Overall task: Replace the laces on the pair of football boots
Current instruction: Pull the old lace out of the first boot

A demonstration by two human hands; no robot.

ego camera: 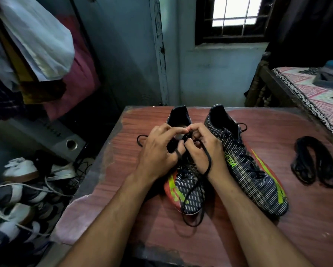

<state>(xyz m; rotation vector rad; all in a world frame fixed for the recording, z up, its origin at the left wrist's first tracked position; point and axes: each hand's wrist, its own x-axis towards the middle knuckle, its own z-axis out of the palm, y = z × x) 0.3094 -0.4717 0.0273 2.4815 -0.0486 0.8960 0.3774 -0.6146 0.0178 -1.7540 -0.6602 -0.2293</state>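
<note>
Two dark patterned football boots with red and neon-yellow trim stand side by side on the wooden table [229, 237], toes toward me. Over the left boot [188, 189], my left hand [158, 151] and my right hand [206, 149] meet at its collar, each pinching the black lace [200, 191] near the top eyelets. A long loop of that lace hangs down over my right wrist and past the boot's toe onto the table. The right boot [248, 164] is laced in black and untouched. A bundle of loose black laces [313, 162] lies at the table's right.
Several shoes [21, 189] and a speaker [65, 139] crowd the floor left of the table. Clothes hang at the upper left. A bed [315, 89] with a patterned cover stands at the right. A wall with a barred window is behind the table.
</note>
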